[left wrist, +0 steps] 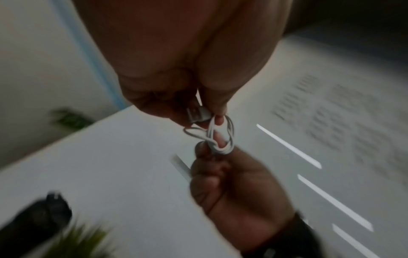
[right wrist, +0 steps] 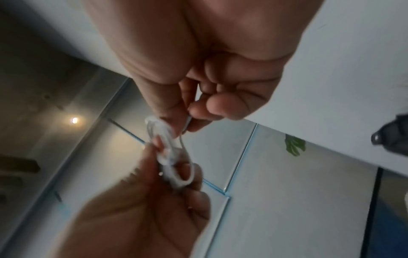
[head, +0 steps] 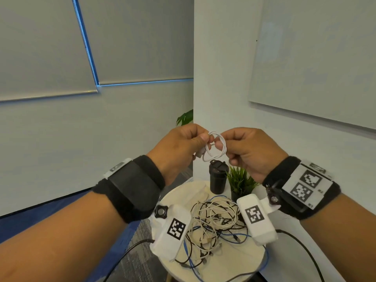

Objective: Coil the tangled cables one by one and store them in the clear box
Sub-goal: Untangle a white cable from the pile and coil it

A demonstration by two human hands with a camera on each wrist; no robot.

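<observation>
The head view was evenly and softly lit, sharp through the middle, with straight wall lines bowing toward the edges. A thin blue glow ran along the grey roller blind [head: 46,47]. Both wrist views were dim and heavily smeared by motion blur. In the left wrist view, white ceiling light strips [left wrist: 289,145] streaked brightly. In the right wrist view, a small round ceiling lamp [right wrist: 74,120] flared warmly against dark surroundings.
</observation>
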